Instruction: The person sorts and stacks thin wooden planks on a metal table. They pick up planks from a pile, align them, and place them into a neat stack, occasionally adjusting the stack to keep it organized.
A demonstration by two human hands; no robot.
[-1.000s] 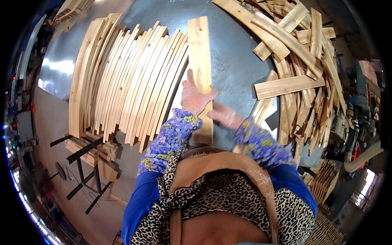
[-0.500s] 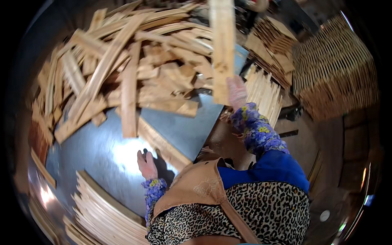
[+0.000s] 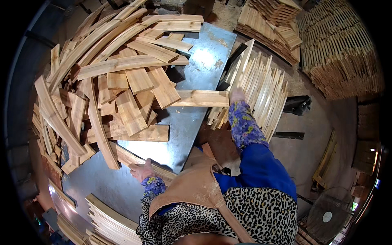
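My right hand (image 3: pixel 237 96) is closed on the near end of a long wooden board (image 3: pixel 244 61), held on edge at the left side of a stack of boards (image 3: pixel 261 90) beside the table. My left hand (image 3: pixel 141 172) lies across another wooden board (image 3: pixel 125 156) near the table's front edge. Its thumb and fingers bend over that board. In front of both hands, a large heap of loose boards (image 3: pixel 134 77), some curved, covers much of the metal table (image 3: pixel 200 53). One board (image 3: pixel 200 98) sticks out of the heap over the table's right edge.
A neat stack of boards (image 3: pixel 110 216) stands at the lower left. Further stacks (image 3: pixel 267 28) and a tall slatted pile (image 3: pixel 345 53) rise at the far right. A round fan (image 3: pixel 330 214) stands at the lower right, and a dark bar (image 3: pixel 289 135) juts out beside the right stack.
My right hand has brought its board down from above the table to the right stack, turning it on edge. My left hand has moved from bare metal onto a board.
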